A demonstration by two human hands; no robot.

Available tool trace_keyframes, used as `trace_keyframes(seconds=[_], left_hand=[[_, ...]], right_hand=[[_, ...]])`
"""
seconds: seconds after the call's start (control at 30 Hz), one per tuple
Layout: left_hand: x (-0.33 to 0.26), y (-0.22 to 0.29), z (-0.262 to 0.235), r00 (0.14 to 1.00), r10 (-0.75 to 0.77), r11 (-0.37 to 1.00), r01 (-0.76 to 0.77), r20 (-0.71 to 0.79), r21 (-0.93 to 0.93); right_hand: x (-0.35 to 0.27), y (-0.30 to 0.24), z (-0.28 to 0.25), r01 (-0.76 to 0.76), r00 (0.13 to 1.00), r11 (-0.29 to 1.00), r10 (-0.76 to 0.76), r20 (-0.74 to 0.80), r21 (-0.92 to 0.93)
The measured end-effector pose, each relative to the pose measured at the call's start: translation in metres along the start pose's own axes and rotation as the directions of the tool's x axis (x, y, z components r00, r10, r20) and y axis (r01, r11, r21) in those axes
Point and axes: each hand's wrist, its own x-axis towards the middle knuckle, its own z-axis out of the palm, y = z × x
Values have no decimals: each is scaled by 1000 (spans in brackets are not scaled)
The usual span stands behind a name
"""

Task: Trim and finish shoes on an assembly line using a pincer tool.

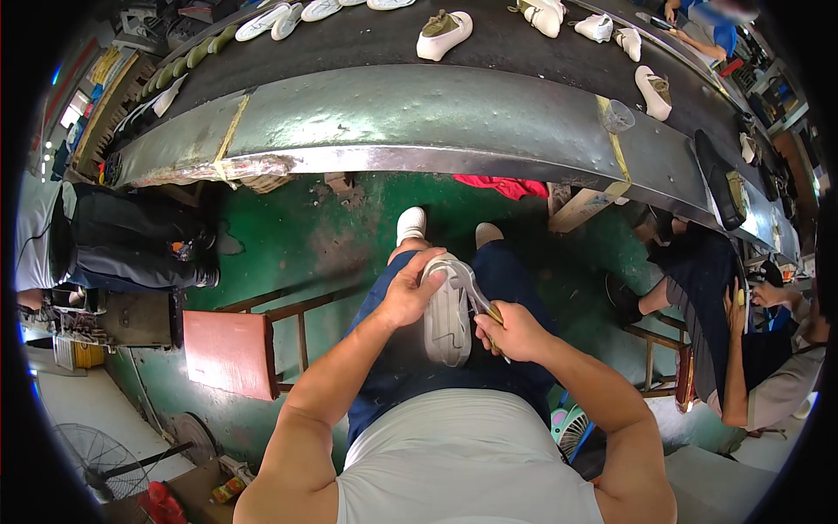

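A pale grey-white shoe [447,325] lies along my lap, its far end pointing toward the bench. My left hand [407,292] is closed round the far end, with the thumb on top and the fingers behind it. Beside the shoe's right edge, my right hand [515,332] grips a slim tool with a yellowish handle [495,313]; its working end is too small to make out. A curved pale strip [468,278] runs from the far end of the shoe down toward that hand. I cannot tell whether the strip is loose or attached.
Ahead stands a long bench with a metal front edge [349,113], carrying several white shoes [445,37] and a clear cup [619,116]. A pink-topped stool [229,354] is at my left. Co-workers sit at the right [716,288] and left [113,236]. A fan [100,467] stands lower left.
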Motion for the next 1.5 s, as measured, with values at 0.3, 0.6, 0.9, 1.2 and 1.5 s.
trace_keyframes(seconds=[0.3,0.6,0.9,1.2,1.5], left_hand=[[6,-28,-16,995,62,995,-68,-84,-79],[-8,19,-4,993,-116,981,117,17,-156],[10,2,-10,956,-253,959,227,-152,-170],[10,-11,-27,918,-395,887,388,26,-251],[11,9,-43,866,-433,842,488,250,-232]], right_hand=[[42,50,33,333,789,825,-509,-345,-457],[-15,-3,27,62,953,779,-232,-194,-624],[-19,-26,-8,61,998,982,-65,-19,-179],[44,-36,-6,0,994,865,-53,-90,-502],[34,-5,11,87,951,908,-198,-238,-409]])
